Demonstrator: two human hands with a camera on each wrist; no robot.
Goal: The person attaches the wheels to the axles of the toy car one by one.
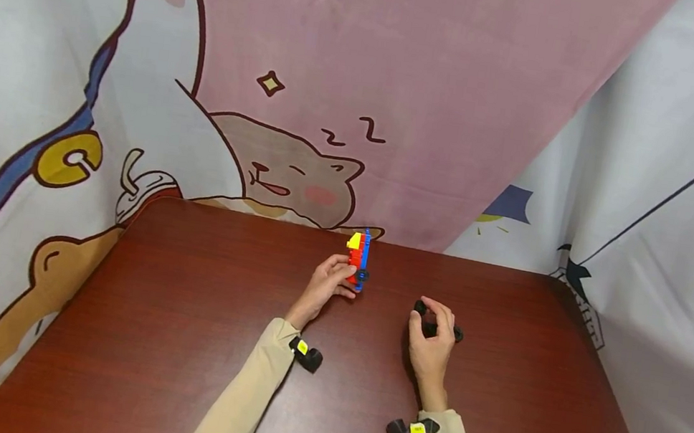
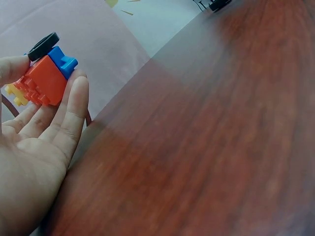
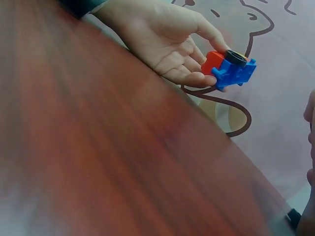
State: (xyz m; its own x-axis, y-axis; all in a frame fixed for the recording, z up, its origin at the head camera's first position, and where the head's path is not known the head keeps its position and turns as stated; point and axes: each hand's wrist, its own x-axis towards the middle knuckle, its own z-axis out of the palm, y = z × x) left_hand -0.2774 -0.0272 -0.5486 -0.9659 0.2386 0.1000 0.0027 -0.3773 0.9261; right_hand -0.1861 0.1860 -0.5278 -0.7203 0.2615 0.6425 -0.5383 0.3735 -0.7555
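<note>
In the head view my left hand (image 1: 325, 287) holds up a small toy car (image 1: 356, 257) of plastic building blocks. Its red body carries a yellow block at the top and a blue base along the right side. The left thumb lies by a black wheel (image 2: 43, 46) on the car, with the fingers behind the red block. To the right, my right hand (image 1: 433, 339) curves over the table, and a black wheel (image 1: 420, 306) shows between thumb and index fingertips. More black wheels (image 1: 459, 333) lie by that hand, partly hidden by its fingers.
The dark red-brown table (image 1: 190, 327) spreads under both arms. A printed cartoon cloth (image 1: 452, 99) hangs behind it and at the sides. Each wrist wears a black camera band; the left band (image 1: 306, 354) and right band (image 1: 412, 430) both carry yellow labels.
</note>
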